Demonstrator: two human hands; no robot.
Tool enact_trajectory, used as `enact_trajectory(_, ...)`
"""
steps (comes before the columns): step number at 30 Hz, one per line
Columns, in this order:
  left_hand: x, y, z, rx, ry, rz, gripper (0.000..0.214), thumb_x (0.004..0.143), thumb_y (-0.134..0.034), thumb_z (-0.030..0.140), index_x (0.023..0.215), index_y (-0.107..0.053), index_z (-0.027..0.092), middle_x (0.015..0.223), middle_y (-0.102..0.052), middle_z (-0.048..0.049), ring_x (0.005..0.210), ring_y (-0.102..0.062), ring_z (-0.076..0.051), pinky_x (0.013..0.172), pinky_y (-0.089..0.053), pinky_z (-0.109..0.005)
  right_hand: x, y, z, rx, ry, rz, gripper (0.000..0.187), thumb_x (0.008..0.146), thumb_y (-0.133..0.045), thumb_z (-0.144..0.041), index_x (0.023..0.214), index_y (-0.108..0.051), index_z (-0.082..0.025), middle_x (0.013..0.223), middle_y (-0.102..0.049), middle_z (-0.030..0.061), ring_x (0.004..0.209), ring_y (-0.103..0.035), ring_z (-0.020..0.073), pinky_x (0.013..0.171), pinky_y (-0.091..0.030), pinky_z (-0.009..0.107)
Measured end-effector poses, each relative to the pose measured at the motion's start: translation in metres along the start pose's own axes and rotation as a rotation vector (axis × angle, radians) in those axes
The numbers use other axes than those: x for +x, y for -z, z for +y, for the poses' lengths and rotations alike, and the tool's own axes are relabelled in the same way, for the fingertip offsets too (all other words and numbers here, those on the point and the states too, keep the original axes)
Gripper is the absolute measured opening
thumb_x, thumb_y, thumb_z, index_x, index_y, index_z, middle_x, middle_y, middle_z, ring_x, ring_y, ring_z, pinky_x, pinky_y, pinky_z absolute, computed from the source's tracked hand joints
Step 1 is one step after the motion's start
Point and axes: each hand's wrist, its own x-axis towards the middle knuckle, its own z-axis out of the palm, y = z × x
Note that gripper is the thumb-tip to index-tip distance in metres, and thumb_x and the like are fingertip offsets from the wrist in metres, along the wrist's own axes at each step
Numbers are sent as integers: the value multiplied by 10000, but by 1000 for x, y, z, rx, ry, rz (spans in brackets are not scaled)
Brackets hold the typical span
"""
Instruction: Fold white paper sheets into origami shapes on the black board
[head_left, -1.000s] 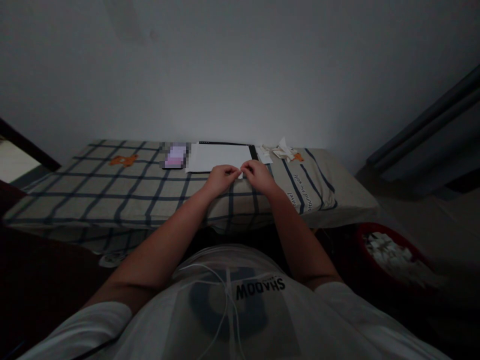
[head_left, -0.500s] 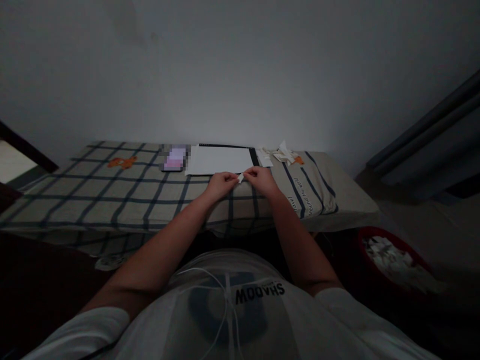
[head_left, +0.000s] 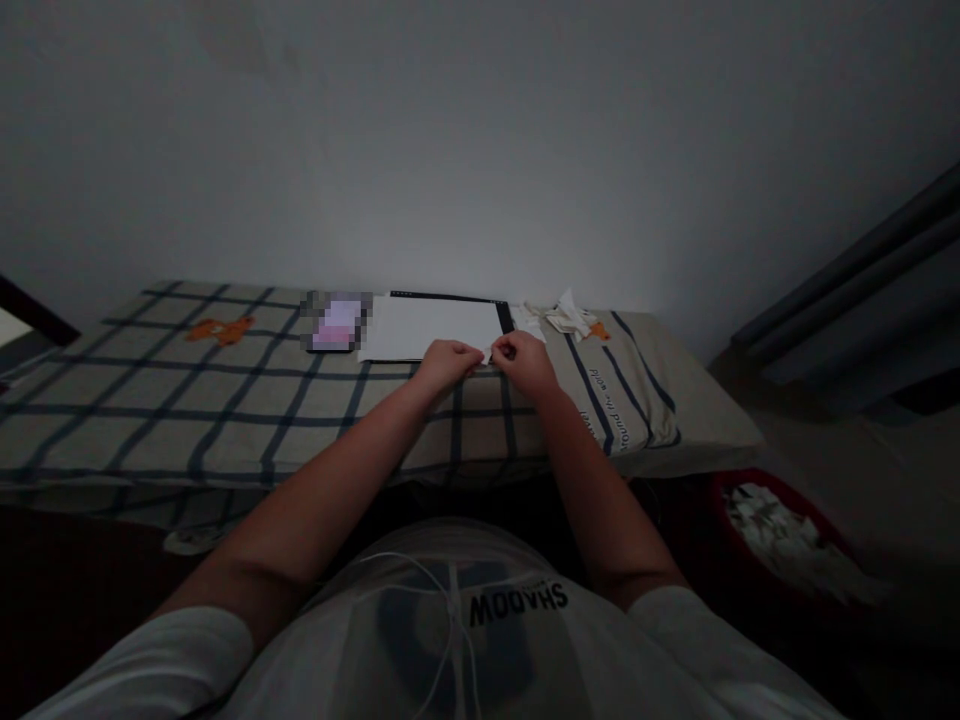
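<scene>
While L hand (head_left: 448, 364) & R hand (head_left: 523, 362) pinch paper (head_left: 487, 355), shirt (head_left: 517, 645) reads "SHADOW".

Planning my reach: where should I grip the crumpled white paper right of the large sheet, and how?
Probably pinch its raised tip, coming from above and the near side: the tip stands up from the crumpled white paper, and the wall rises behind.

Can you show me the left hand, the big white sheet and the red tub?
Left hand (head_left: 448, 364): head view, back of the hand.
Big white sheet (head_left: 442, 328): head view, its bare middle.
Red tub (head_left: 718, 500): head view, its rim.
</scene>
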Motion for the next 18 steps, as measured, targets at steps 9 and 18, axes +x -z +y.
enact_trajectory(9, 18, -11, 3, -518, 194, -50, 89, 682, -742, 223, 678, -695, 147, 703, -696, -51, 621, -606, -107, 660, -502, -270, 6, -7, 20, -65, 278, -56, 122, 882, -550, -142, 821, -644, -191, 889, -673, 91, 920, -572, 228, 867, -431, 360)
enact_trajectory(18, 13, -8, -7, -542, 176, -104, 160, 642, -802, 274, 724, -745, 149, 763, -728, -41, 729, -630, -131, 719, -513, -267, 1, -8, 22, -53, 309, -77, 121, 892, -554, -124, 850, -649, -187, 912, -677, 99, 940, -571, 231, 886, -440, 372)
